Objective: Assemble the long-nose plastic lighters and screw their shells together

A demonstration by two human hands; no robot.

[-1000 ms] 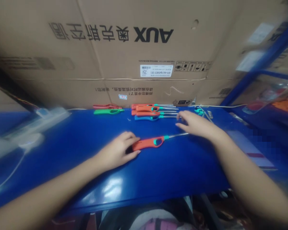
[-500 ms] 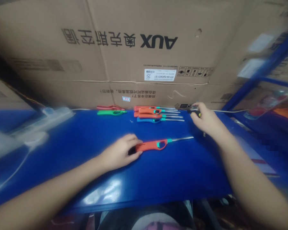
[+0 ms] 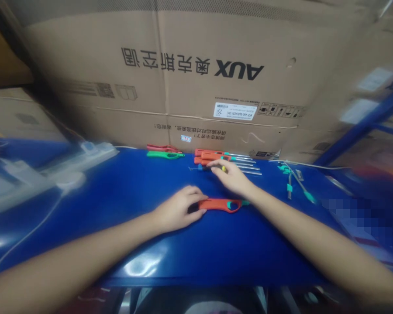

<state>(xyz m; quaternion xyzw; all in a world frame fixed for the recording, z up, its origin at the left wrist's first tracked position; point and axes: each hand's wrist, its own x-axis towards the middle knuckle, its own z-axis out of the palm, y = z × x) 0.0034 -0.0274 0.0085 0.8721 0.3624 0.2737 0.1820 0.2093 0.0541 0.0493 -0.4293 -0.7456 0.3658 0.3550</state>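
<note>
An orange-red long-nosed lighter (image 3: 218, 204) lies on its side near the middle of a blue table (image 3: 199, 257), its metal nozzle hidden by the right forearm (image 3: 291, 219). Held only at the butt, it could swivel if that forearm brushes it. Small silver bits (image 3: 191, 168), perhaps screws, lie farther back; a careless sweep by the right hand (image 3: 232, 175) might scatter them. The 2 hands are apart. The left hand (image 3: 181, 208) pinches the butt end between thumb and fingers, leaving a narrow hollow inside the grip. The right hand, half curled, grips a mostly hidden dark tool with a yellow part (image 3: 224, 168); whether it touches the row of lighters (image 3: 212, 154) behind, I cannot tell. Farther out, to the left, a green lighter (image 3: 163, 155) lies before a red lighter (image 3: 157, 148); to the right are loose turquoise-and-metal parts (image 3: 290, 189).
</note>
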